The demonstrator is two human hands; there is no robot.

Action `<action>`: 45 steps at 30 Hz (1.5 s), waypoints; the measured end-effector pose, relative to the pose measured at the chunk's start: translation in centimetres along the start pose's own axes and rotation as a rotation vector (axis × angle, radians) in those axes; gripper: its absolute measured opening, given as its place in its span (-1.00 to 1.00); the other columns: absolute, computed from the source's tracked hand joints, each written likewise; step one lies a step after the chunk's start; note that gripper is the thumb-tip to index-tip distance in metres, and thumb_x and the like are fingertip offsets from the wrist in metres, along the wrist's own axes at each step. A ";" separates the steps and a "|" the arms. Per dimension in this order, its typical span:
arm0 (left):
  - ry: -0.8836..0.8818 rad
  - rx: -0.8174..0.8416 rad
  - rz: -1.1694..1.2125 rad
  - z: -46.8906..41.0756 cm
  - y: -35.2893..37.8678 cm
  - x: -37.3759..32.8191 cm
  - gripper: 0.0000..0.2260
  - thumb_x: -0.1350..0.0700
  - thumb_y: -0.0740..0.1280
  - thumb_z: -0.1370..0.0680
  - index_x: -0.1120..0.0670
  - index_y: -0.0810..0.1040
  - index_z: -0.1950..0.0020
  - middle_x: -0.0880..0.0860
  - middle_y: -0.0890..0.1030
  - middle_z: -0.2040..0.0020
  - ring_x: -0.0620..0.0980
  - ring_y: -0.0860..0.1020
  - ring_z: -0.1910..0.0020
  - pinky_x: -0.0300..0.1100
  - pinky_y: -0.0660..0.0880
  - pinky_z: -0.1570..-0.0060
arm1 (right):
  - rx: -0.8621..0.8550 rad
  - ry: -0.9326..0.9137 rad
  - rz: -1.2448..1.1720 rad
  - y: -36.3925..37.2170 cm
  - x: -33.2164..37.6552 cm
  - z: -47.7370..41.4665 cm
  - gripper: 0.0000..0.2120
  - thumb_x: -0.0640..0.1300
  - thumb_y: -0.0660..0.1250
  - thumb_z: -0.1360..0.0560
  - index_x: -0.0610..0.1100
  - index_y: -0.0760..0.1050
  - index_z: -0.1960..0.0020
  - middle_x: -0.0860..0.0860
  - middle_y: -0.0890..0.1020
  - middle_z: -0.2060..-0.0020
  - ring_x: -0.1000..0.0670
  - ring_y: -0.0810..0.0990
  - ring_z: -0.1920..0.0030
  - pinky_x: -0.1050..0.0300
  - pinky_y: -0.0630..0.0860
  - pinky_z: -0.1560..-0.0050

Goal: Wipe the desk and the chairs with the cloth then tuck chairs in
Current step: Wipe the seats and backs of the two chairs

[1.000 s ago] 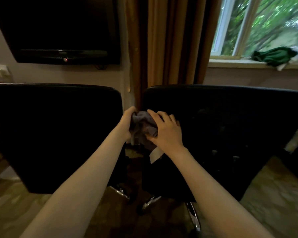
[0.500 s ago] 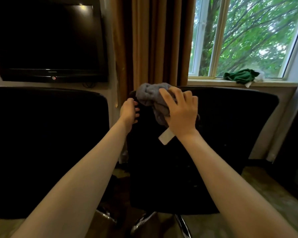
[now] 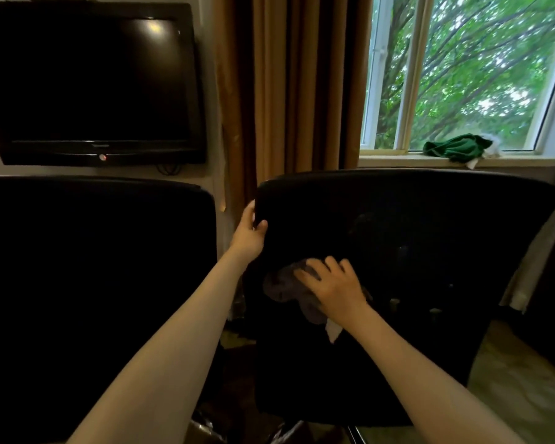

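Held the chair (image 3: 430,235) edge mid-frame with left hand (image 3: 249,233) fingers clamped round it, pressed the cloth (image 3: 281,286) under spread right hand (image 3: 337,288) fingers; wanted firm, overlapping strokes across the back.

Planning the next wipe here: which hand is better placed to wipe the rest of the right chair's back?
The right hand: it presses the grey cloth against the chair back, while the left hand grips that back's edge, steadying it.
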State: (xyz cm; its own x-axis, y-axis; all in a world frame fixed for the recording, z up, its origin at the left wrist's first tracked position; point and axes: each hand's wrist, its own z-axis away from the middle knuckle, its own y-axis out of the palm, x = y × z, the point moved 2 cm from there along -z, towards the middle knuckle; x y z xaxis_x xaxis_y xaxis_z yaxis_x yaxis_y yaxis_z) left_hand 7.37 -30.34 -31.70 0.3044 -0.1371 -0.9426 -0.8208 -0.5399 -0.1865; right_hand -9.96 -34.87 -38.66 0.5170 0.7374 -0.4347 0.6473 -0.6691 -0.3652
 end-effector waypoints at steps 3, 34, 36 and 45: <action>-0.025 -0.062 0.093 -0.2 0.5 -0.2 -0.62 0.28 0.12 -0.62 0.15 0.24 -0.45 0.22 0.42 -0.34 0.21 0.40 -0.32 0.00 0.43 -0.24 | -0.168 0.055 0.066 -2.9 -1.5 -4.2 -0.60 -0.15 0.32 -0.29 -0.05 0.46 -0.13 -0.16 0.64 0.06 -0.13 0.37 0.15 0.02 0.27 0.18; 0.570 -0.276 -0.560 4.1 9.2 -3.0 -0.67 0.29 0.36 -0.46 0.21 0.41 -0.20 0.18 0.41 -0.16 0.15 0.42 -0.14 -0.03 0.41 -0.14 | -0.188 0.289 0.312 -6.0 -9.9 0.2 -0.68 -0.11 0.22 -0.43 -0.06 0.37 -0.18 -0.07 0.37 -0.10 -0.16 0.33 0.09 -0.01 0.29 0.16; 0.549 -0.293 -0.544 3.9 9.0 -2.8 -0.64 0.31 0.35 -0.47 0.21 0.38 -0.24 0.15 0.40 -0.18 0.10 0.41 -0.15 -0.10 0.39 -0.14 | -0.122 0.265 0.306 -4.3 -9.2 3.6 -0.68 -0.12 0.26 -0.40 -0.06 0.38 -0.15 -0.08 0.42 -0.07 -0.17 0.35 0.09 -0.04 0.44 0.16; 0.596 -0.261 -0.615 4.6 10.1 -1.6 -0.59 0.37 0.36 -0.42 0.23 0.40 -0.25 0.22 0.40 -0.19 0.18 0.44 -0.13 0.01 0.46 -0.14 | 0.004 0.205 0.231 -4.7 -8.5 5.8 -0.69 -0.09 0.27 -0.36 -0.04 0.48 -0.10 -0.04 0.49 -0.02 -0.11 0.36 0.11 0.02 0.30 0.16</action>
State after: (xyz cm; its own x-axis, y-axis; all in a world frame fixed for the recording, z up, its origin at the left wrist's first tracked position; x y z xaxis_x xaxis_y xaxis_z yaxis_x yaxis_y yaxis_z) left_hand -3.62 -31.72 -33.40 0.9145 -0.1311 -0.3827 -0.3161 -0.8220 -0.4737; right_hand -20.62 -38.58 -38.00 0.7525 0.5689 -0.3318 0.4975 -0.8212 -0.2796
